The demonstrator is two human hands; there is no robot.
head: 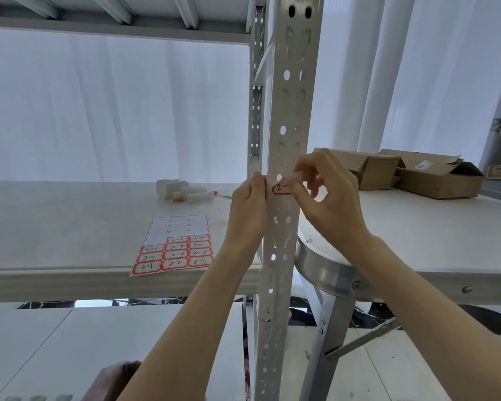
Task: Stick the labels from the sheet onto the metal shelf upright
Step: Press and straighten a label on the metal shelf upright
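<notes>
A grey perforated metal shelf upright (294, 105) runs top to bottom through the middle of the view. A red-bordered label (281, 189) with handwriting lies against its face at shelf height. My right hand (327, 195) pinches the label's right end with thumb and forefinger. My left hand (248, 209) grips the upright's left edge, thumb beside the label. The label sheet (175, 246) lies flat on the white shelf board (55, 221) to the left; its upper rows are peeled bare, and its lower rows hold several red labels.
White rolled items with orange tips (185, 192) lie at the back of the shelf board. A white table (434, 227) with a metal rim stands to the right, carrying open cardboard boxes (428, 175). White curtains hang behind. A tiled floor lies below.
</notes>
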